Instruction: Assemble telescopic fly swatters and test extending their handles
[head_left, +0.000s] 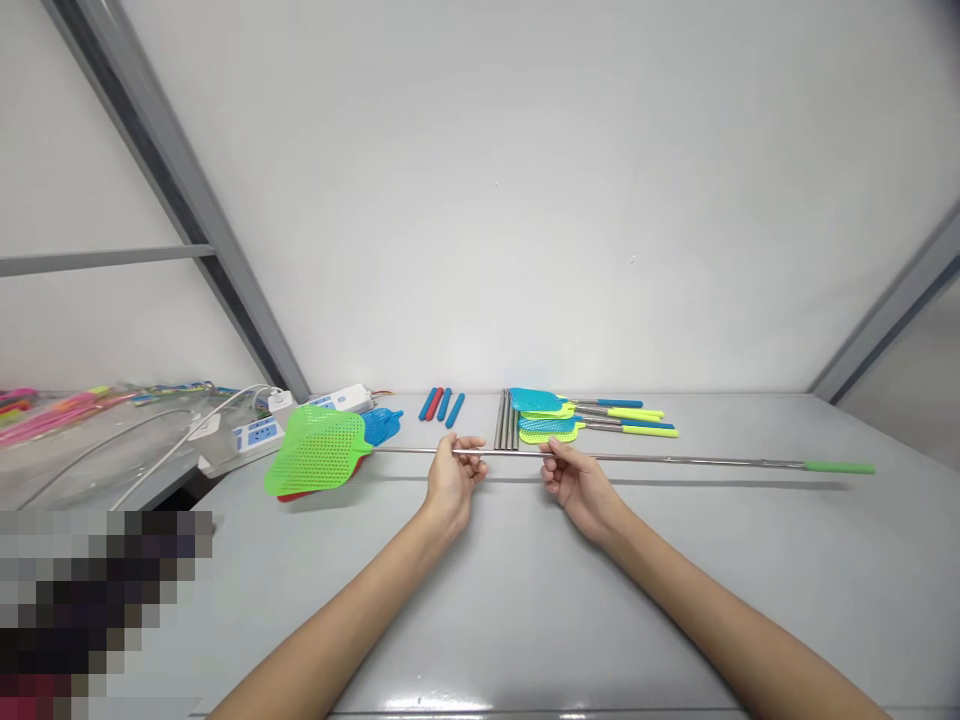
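Both hands hold one long fly swatter (319,448) level above the grey table. Its green perforated head is at the left, its thin metal rod runs to the right, and a green grip (840,467) ends it. My left hand (454,485) pinches the rod nearer the head. Farther right along the rod, my right hand (574,480) pinches it between thumb and fingers. Below the green head, a red swatter head (289,497) shows at its edge, and a blue swatter head (384,426) lies behind; both are partly hidden.
Several blue and red grips (442,404) and metal rods (505,420) lie toward the wall. Beside the rods are stacked swatters (540,402) with blue and yellow handles. White power strips (259,432) with cables and plastic-wrapped items (82,440) are at left. Metal frame posts (247,300) stand at the sides.
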